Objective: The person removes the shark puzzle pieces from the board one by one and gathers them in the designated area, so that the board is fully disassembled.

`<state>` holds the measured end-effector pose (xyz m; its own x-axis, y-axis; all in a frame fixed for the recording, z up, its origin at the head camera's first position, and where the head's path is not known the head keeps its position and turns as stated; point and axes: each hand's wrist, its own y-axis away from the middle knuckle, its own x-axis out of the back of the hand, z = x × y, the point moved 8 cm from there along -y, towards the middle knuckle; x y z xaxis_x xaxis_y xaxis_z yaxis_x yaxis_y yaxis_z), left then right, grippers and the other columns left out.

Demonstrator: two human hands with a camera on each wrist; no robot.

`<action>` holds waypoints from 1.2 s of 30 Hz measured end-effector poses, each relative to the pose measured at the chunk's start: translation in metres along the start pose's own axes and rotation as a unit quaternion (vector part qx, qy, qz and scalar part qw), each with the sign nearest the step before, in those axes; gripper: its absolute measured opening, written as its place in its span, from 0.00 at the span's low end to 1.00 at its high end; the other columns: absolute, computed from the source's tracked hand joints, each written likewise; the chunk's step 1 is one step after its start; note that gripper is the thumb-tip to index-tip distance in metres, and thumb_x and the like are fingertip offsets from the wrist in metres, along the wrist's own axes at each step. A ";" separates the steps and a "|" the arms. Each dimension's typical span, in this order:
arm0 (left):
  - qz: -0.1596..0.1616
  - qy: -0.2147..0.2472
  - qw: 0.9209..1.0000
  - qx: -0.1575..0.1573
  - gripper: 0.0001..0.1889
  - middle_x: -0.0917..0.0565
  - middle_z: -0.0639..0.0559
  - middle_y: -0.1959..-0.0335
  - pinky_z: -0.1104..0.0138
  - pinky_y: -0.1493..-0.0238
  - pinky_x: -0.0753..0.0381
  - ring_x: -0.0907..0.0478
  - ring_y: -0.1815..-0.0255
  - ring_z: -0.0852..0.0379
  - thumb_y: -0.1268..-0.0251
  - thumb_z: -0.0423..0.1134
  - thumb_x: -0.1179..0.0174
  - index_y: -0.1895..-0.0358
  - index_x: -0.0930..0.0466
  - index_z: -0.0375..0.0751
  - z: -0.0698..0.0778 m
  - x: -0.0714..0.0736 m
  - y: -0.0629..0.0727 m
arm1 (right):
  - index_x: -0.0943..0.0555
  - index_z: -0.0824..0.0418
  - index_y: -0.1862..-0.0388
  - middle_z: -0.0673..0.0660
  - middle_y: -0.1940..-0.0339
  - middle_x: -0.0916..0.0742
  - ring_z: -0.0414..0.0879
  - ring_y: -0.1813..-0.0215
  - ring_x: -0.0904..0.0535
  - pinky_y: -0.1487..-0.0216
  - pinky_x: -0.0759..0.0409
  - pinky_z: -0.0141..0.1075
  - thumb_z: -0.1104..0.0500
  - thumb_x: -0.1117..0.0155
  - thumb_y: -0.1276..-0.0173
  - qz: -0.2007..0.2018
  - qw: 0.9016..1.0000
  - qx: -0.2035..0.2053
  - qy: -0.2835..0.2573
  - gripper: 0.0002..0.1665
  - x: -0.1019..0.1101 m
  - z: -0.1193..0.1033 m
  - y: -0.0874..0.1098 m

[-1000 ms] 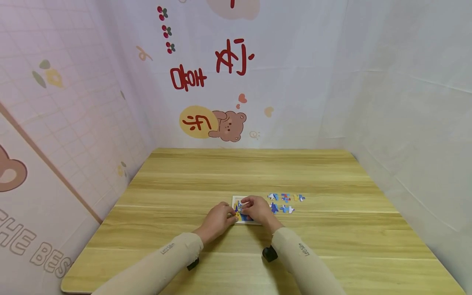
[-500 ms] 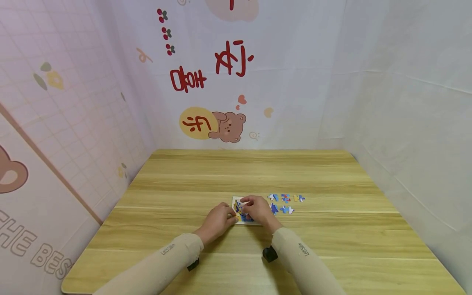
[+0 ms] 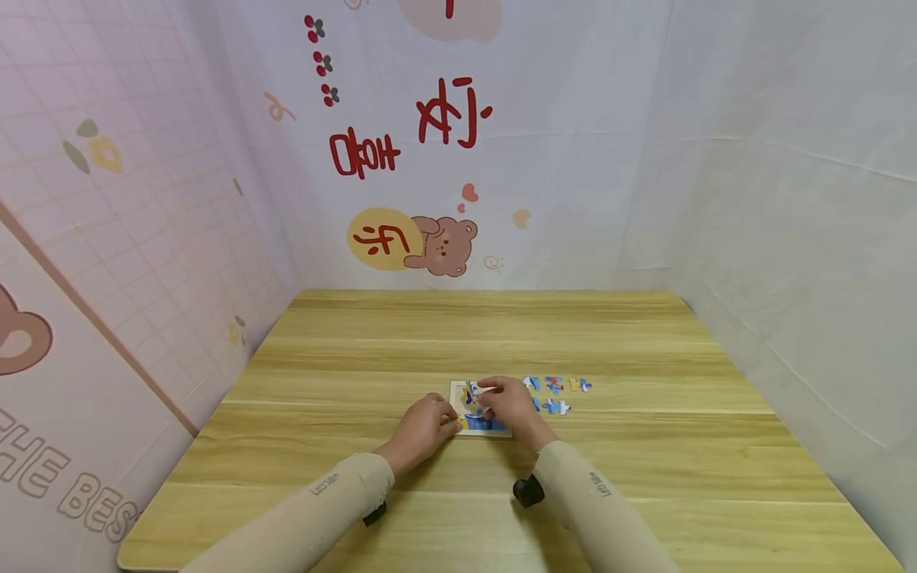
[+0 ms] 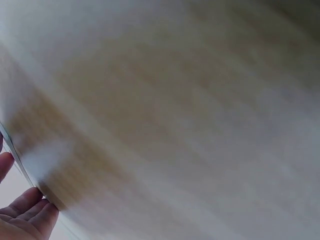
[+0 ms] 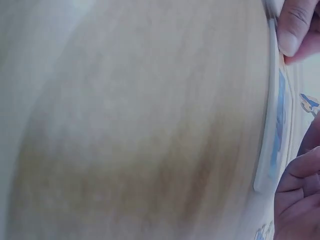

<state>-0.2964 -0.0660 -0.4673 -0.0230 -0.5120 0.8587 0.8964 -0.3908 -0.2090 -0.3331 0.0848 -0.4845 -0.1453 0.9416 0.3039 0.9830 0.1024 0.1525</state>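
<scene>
The puzzle frame, a flat white-rimmed tray, lies on the wooden table, and the left hand sits at its left edge. That hand is loosely spread — thumb and fingertips apart, both touching the rim. The right hand reaches over the right part of the frame, thumb and forefinger pinching a blue-and-yellow puzzle piece. The piece is tilted above the frame's inside; how much of it touches the tray, I cannot tell.

Compared with half a second ago, the right hand has shifted slightly to the right over the frame, and its fingertips have drawn back from the frame's left side. More of the blue picture now shows along the frame's near side. The left hand and the frame stay where they were.

Just right of the frame, loose pieces lie in two rows. In the farther row are a white-and-blue piece, a blue-and-red piece and, farthest from the frame, a yellow-and-blue piece. In the nearer row, a blue-and-white piece lies in plain sight, while a dark blue piece closer to the frame is more covered by the right hand than before. Well beyond the frame, past the table's far edge, a cartoon bear is printed on the backdrop.
</scene>
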 end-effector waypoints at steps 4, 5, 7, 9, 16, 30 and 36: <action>0.002 -0.003 1.000 -0.004 0.06 0.20 0.48 0.63 0.57 0.55 0.22 0.22 0.63 0.52 0.39 0.37 0.32 0.65 0.13 0.36 0.001 0.000 0.000 | 0.18 0.66 0.45 0.57 0.64 0.15 0.47 0.72 0.20 0.74 0.26 0.33 0.68 0.39 0.33 0.014 1.000 -0.007 -0.017 0.17 0.012 0.002 0.002; 0.001 -0.002 1.000 -0.003 0.06 0.20 0.48 0.63 0.57 0.55 0.22 0.22 0.63 0.52 0.39 0.37 0.32 0.65 0.13 0.36 0.001 0.000 -0.001 | 0.18 0.66 0.45 0.57 0.64 0.15 0.48 0.72 0.20 0.74 0.26 0.33 0.68 0.39 0.33 0.018 1.000 -0.010 -0.022 0.17 0.016 0.003 0.002; -0.003 0.002 1.000 0.001 0.07 0.20 0.48 0.63 0.56 0.55 0.22 0.22 0.63 0.52 0.38 0.37 0.32 0.65 0.13 0.35 0.001 0.000 0.000 | 0.18 0.66 0.45 0.58 0.63 0.15 0.48 0.72 0.20 0.74 0.27 0.33 0.68 0.39 0.32 0.024 0.999 -0.011 -0.032 0.17 0.023 0.005 0.002; -0.008 0.006 1.000 0.009 0.07 0.20 0.48 0.62 0.56 0.54 0.22 0.22 0.62 0.52 0.38 0.37 0.32 0.64 0.13 0.35 0.000 -0.001 0.000 | 0.19 0.67 0.44 0.58 0.62 0.16 0.48 0.72 0.20 0.74 0.29 0.32 0.68 0.40 0.32 0.029 0.999 -0.015 -0.043 0.17 0.031 0.008 0.003; -0.011 0.014 1.000 0.021 0.07 0.20 0.48 0.62 0.56 0.54 0.22 0.22 0.62 0.53 0.38 0.36 0.32 0.63 0.13 0.35 -0.001 -0.001 0.001 | 0.19 0.66 0.43 0.59 0.60 0.14 0.47 0.70 0.20 0.69 0.24 0.37 0.66 0.38 0.31 0.066 0.996 -0.037 -0.039 0.18 0.070 0.019 0.007; -0.008 0.020 1.000 0.013 0.06 0.20 0.47 0.62 0.55 0.54 0.21 0.22 0.62 0.52 0.38 0.36 0.32 0.64 0.12 0.35 -0.003 -0.002 0.000 | 0.25 0.71 0.37 0.51 0.73 0.16 0.39 0.76 0.21 0.76 0.26 0.30 0.67 0.39 0.33 0.120 0.988 -0.076 -0.063 0.25 0.155 0.065 0.033; -0.008 0.024 1.000 0.016 0.06 0.19 0.47 0.62 0.55 0.53 0.21 0.21 0.61 0.51 0.37 0.36 0.33 0.64 0.12 0.35 -0.001 0.000 0.001 | 0.27 0.72 0.35 0.50 0.81 0.18 0.37 0.80 0.25 0.79 0.30 0.28 0.68 0.36 0.36 0.109 0.987 -0.103 -0.063 0.29 0.171 0.081 0.043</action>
<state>-0.2960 -0.0673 -0.4681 -0.0582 -0.5419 0.8384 0.9097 -0.3747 -0.1791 -0.3068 0.2761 -0.5026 0.0948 0.9679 0.2328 0.9435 -0.1619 0.2891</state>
